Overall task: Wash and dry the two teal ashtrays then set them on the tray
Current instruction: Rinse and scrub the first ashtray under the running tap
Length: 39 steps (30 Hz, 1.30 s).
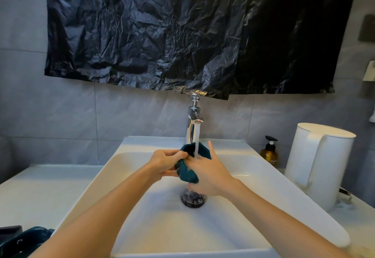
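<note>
The sink (113, 156) sits in the worktop (40, 192), with the tap (191, 127) at its back edge and the drain (192, 200) in its floor. Under the tap, above the drain, the left hand (162, 163) and right hand (209, 174) hold an ashtray (187, 173) between them. Right of the sink stand a pump bottle (269, 153) and, nearer, a jug (320, 162). A second ashtray (26, 241) lies at the near left. A plastic sheet (182, 30) hangs on the wall above the tap.

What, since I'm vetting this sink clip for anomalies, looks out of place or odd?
A crumpled black plastic sheet hangs over the wall above the sink, its lower edge sagging onto the tap top. Nothing looks spilled or broken; water runs over the teal ashtray.
</note>
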Tool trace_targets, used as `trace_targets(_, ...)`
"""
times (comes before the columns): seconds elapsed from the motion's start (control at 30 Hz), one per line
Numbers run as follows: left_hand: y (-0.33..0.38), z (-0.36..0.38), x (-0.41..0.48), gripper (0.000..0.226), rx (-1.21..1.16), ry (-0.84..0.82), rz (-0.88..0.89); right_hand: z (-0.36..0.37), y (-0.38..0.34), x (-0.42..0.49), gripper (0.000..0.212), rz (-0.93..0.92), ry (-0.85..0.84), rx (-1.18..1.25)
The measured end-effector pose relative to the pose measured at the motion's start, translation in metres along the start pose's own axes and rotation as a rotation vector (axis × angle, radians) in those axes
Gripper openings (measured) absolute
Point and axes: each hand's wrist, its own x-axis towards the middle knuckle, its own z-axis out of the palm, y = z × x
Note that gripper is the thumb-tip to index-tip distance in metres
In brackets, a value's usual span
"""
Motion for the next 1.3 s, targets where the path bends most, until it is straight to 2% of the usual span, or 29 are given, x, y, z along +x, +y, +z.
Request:
trace_targets(0.2, -0.004, -0.004, 0.003, 0.025, 0.011, 0.015, -0.011, -0.005, 0.004, -0.008, 0.053, -0.102, -0.018, 0.073)
trace_targets(0.33, -0.003, -0.002, 0.002, 0.027, 0.026, -0.030, -0.050, -0.004, 0.006, -0.005, 0.072, -0.083, -0.044, -0.118)
trace_targets(0.43, -0.003, -0.004, 0.004, 0.027, -0.007, -0.001, -0.043, -0.001, 0.007, -0.004, 0.067, -0.049, -0.042, -0.226)
trace_targets(0.53, -0.004, -0.005, 0.005, 0.028, -0.003, 0.036, -0.023, -0.001, 0.002, -0.005, 0.063, -0.015, -0.025, -0.075)
trace_targets(0.6, -0.004, -0.004, 0.004, 0.028, 0.019, 0.023, -0.016, -0.003, 0.001, -0.002, 0.067, -0.004, -0.051, 0.025)
trace_targets(0.67, -0.004, -0.002, 0.004, 0.029, 0.040, 0.008, -0.020, -0.002, 0.004, -0.001, 0.067, 0.007, -0.087, -0.012)
trace_targets(0.73, -0.004, -0.001, 0.004, 0.029, 0.039, 0.023, -0.013, 0.000, 0.004, -0.003, 0.055, -0.012, -0.071, -0.065)
trace_targets(0.83, -0.005, -0.003, 0.005, 0.030, 0.028, 0.037, 0.000, 0.001, 0.002, -0.006, 0.044, -0.027, -0.032, 0.089)
trace_targets(0.93, -0.003, -0.002, 0.002, 0.028, 0.042, 0.018, 0.001, -0.003, 0.005, -0.004, 0.051, -0.019, -0.043, 0.164)
trace_targets(1.0, -0.002, -0.002, 0.002, 0.029, 0.030, 0.036, 0.001, -0.005, 0.010, -0.004, 0.056, -0.015, -0.053, 0.048)
trace_targets(1.07, -0.001, -0.002, 0.004, 0.030, 0.005, 0.065, 0.005, -0.001, 0.012, -0.006, 0.048, -0.026, -0.068, -0.124)
trace_targets(1.17, -0.002, -0.003, 0.006, 0.032, -0.023, 0.098, 0.030, 0.002, 0.005, -0.004, 0.042, 0.042, -0.092, -0.215)
trace_targets(1.23, -0.002, -0.004, 0.006, 0.033, -0.043, 0.117, 0.042, 0.000, -0.001, -0.002, 0.032, 0.083, -0.058, -0.130)
trace_targets(1.3, -0.001, -0.004, 0.006, 0.034, -0.049, 0.131, 0.050, -0.004, -0.008, -0.001, 0.029, 0.132, -0.044, 0.058)
